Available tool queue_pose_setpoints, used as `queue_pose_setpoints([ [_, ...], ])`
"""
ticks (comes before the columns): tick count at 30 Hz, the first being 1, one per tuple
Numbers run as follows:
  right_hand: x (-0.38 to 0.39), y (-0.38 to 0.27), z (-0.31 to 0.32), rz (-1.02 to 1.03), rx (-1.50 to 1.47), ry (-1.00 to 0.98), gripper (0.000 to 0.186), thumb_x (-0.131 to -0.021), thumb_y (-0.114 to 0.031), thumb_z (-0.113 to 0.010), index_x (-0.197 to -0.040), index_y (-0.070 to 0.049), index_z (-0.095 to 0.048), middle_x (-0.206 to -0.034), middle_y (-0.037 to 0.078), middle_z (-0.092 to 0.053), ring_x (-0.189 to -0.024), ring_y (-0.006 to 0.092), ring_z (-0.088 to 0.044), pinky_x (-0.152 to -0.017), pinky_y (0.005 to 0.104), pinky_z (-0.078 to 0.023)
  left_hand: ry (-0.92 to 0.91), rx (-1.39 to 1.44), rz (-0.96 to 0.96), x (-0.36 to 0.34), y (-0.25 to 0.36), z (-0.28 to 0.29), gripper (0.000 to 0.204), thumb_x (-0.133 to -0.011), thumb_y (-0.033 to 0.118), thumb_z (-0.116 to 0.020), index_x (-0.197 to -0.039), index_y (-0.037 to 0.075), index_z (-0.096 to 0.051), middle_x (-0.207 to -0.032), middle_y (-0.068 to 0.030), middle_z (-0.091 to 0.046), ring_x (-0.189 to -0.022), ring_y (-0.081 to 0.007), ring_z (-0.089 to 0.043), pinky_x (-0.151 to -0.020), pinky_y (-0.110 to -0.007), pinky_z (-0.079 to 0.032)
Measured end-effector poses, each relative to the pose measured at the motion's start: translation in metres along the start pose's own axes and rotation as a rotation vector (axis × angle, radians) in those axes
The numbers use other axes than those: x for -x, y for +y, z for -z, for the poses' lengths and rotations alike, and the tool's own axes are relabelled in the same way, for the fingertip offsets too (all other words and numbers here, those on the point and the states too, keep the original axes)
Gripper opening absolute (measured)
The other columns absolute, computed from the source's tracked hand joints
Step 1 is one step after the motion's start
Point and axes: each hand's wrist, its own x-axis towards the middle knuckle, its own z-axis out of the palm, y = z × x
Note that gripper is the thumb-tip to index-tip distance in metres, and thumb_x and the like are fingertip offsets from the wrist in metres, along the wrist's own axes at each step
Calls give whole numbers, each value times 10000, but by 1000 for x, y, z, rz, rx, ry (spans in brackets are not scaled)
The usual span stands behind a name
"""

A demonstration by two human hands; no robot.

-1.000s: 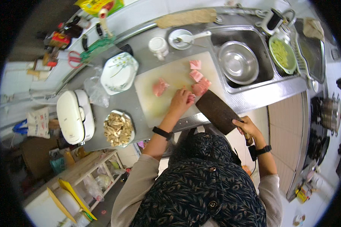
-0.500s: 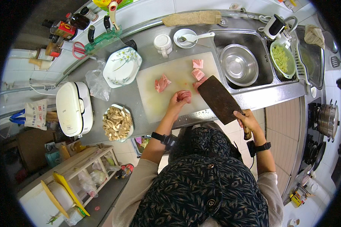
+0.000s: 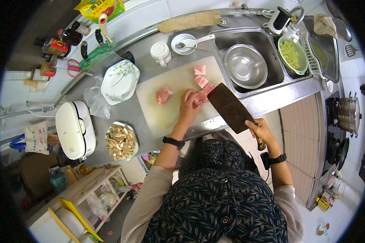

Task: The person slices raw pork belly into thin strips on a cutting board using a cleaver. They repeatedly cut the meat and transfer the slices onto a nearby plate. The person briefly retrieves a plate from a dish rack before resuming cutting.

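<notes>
My right hand is wrapped round the handle of a dark, broad cleaver, its blade tilted over the near right edge of the cutting board. My left hand is closed on a piece of raw meat on the pale cutting board; its fingers partly cover the meat. Beside the blade's upper corner, more pink meat touches or nearly touches that piece. Two cut meat chunks, one of them a squarish chunk, lie farther back. Another lump of meat rests apart on the board's left.
Right of the board, a steel bowl sits in the sink, near a green basket of chopped vegetable. Leftward are a floral plate, a plate of mushrooms and a white appliance. Behind stand a lidded white jar and a small bowl.
My left hand has turned the piece of meat down onto the board, closer to the other meat by the blade. The cleaver stays in my right hand, nearly still. The whole view has shifted slightly.
</notes>
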Motion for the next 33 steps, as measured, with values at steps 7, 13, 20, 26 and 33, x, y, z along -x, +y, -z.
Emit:
queue_pose_setpoints([
  [7, 11, 12, 3, -35, 30, 43, 436, -854, -287, -637, -511, -51, -506, -433, 4, -463, -366, 84, -439, -365, 247, -350, 122, 390, 201, 10, -15, -2, 503, -685, 69, -729, -1136, 38, -509, -1226, -152, -484, -1118, -290, -505, -912, -379, -445],
  [13, 15, 15, 0, 9, 64, 55, 441, -848, -287, -644, -507, -40, -512, -430, 2, -465, -371, 84, -445, -366, 248, -347, 47, 391, 316, 9, -22, 0, 472, -692, 27, -696, -1126, 29, -510, -1155, -148, -530, -1042, -271, -552, -839, -355, -480],
  [20, 19, 10, -4, 50, 187, 47, 413, -839, -288, -652, -561, 9, -588, -425, -5, -454, -380, 74, -436, -368, 253, -341, 196, 147, 135, 7, -23, -3, 398, -710, 8, -655, -1082, 30, -515, -1071, -124, -519, -1004, -260, -544, -816, -336, -475],
  [26, 21, 2, -9, 61, 250, 35, 365, -830, -278, -658, -631, 27, -643, -421, 11, -456, -379, 80, -436, -370, 263, -338, 203, 455, 299, 3, -29, -4, 418, -749, -31, -631, -1135, 24, -482, -1069, -97, -513, -989, -210, -544, -836, -303, -486],
  [33, 21, 5, -16, 139, 267, 28, 350, -820, -238, -666, -619, 45, -625, -410, 34, -431, -381, 88, -421, -374, 287, -333, 79, 457, 415, -4, -26, 7, 503, -755, -29, -634, -1230, 32, -482, -1087, -98, -523, -985, -204, -556, -822, -295, -492],
])
